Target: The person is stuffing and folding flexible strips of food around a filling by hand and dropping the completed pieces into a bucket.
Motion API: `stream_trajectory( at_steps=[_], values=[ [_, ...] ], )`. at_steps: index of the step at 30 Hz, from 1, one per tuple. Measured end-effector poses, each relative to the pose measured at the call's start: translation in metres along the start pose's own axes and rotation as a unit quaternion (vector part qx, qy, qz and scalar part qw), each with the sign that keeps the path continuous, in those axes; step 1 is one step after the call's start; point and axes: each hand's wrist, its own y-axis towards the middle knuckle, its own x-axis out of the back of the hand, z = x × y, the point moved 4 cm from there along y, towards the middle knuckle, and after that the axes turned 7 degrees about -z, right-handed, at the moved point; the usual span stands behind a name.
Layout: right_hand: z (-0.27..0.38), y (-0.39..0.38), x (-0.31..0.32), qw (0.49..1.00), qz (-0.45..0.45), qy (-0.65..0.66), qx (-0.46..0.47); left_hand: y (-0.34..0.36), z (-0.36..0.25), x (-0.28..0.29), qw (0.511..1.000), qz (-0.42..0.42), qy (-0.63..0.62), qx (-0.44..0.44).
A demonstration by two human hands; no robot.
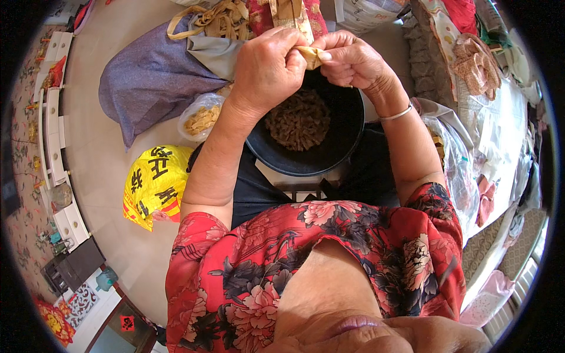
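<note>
A small, pale yellow folded strip point(310, 57) is stretched between my two hands above the far rim of a deep black basin point(298, 167). My left hand point(268, 69) is closed, pinching the strip's left end between thumb and fingers. At its right end, the thumb and forefinger of my right hand point(352, 62) press together on it. What the strip is made of I cannot tell. Inside the basin lies a heap of small brown pieces point(298, 120), partly shaded. Just beyond my hands, longer tan strips point(289, 13) rest on a red patterned cloth point(262, 16).
Left of the basin are a clear bag of yellowish pieces point(202, 119), a blue-grey cloth sack point(159, 76) with tan strips point(220, 17) by its top, and a yellow printed bag point(156, 182). At right, clear plastic bags point(458, 162) sit beside a covered bed or couch point(491, 120).
</note>
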Motion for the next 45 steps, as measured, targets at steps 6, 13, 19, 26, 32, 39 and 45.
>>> stream_trajectory(
  at_steps=[6,13,19,26,32,39,45],
  values=[
    [-0.01,0.0,-0.004,0.988,0.094,0.111,0.052,0.007,-0.008,0.007,0.994,-0.077,-0.047,0.067],
    [-0.004,0.002,-0.004,0.98,-0.123,-0.055,0.144,-0.001,0.007,0.003,0.988,0.064,-0.082,0.118],
    [-0.004,-0.001,-0.001,0.974,-0.149,-0.119,0.122,-0.005,0.02,-0.005,0.942,0.188,-0.152,0.232],
    [0.026,-0.024,0.007,0.919,-0.123,-0.317,0.197,-0.005,0.015,0.016,0.82,0.25,-0.442,0.264],
    [0.011,-0.016,0.01,0.913,-0.178,-0.344,0.13,-0.006,0.037,0.018,0.941,0.245,-0.132,0.192],
    [0.007,-0.008,0.006,0.841,-0.182,-0.474,0.185,-0.015,0.025,-0.01,0.905,0.374,-0.073,0.187],
    [0.021,0.013,0.025,0.764,-0.257,-0.563,0.185,-0.012,0.068,-0.016,0.909,0.304,-0.078,0.273]
  ],
)
